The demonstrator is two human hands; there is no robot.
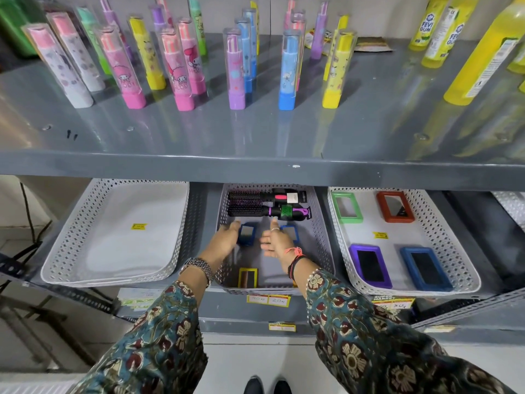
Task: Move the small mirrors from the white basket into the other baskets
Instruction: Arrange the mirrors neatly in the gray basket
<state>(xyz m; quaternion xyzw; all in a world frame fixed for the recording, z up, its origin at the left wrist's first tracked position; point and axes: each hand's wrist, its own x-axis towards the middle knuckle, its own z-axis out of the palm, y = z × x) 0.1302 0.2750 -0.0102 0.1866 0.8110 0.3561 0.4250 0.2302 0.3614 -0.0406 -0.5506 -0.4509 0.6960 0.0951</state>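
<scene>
Three perforated baskets sit on the lower shelf. The left white basket (71,251) holds no mirrors. The middle grey basket (321,251) holds two blue-framed mirrors, one (247,233) by my left hand (227,237) and one (291,231) behind my right hand (277,243), plus a yellow-framed mirror (248,277) at its front. Both hands reach into this basket with fingers spread, gripping nothing. The right white basket (341,240) holds a green mirror (347,207), a red one (395,206), a purple one (370,265) and a blue one (426,268).
Two round hairbrushes (255,206) lie at the back of the middle basket. The upper shelf edge (255,166) overhangs the baskets, carrying several colourful stick cases (181,69) and yellow gum bottles (443,32). Price tags (268,299) line the lower shelf front.
</scene>
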